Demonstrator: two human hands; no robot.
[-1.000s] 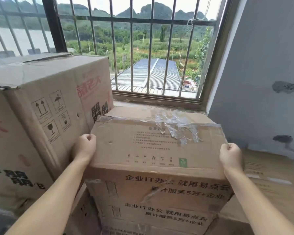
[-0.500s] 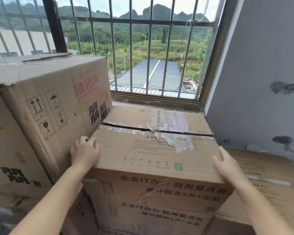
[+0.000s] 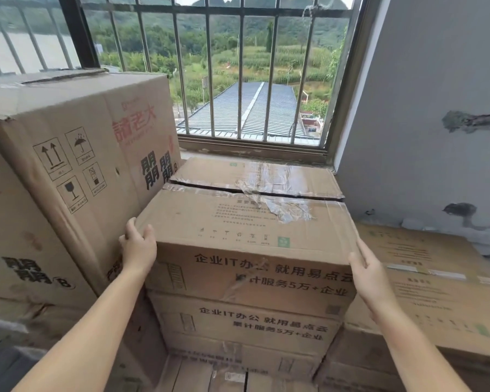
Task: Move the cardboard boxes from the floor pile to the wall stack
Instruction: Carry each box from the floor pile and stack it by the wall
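A taped cardboard box [image 3: 238,222] with black print on its front sits on top of a stack of like boxes [image 3: 246,326] under the barred window. My left hand [image 3: 138,247] holds its front left corner, thumb over the top edge and fingers down the left side. My right hand [image 3: 364,267] lies flat against the box's right side with straight fingers. A second box [image 3: 255,176] of the same kind lies right behind it, against the sill.
A tall carton [image 3: 77,165] with red and black print stands tight against the left of the stack. Lower flat boxes [image 3: 436,287] lie to the right, below a grey wall [image 3: 436,80]. The window bars [image 3: 238,66] close off the back.
The top box has come down and settled on the stack. My hands went from fists at its sides to the left one on the corner and the right one flat.
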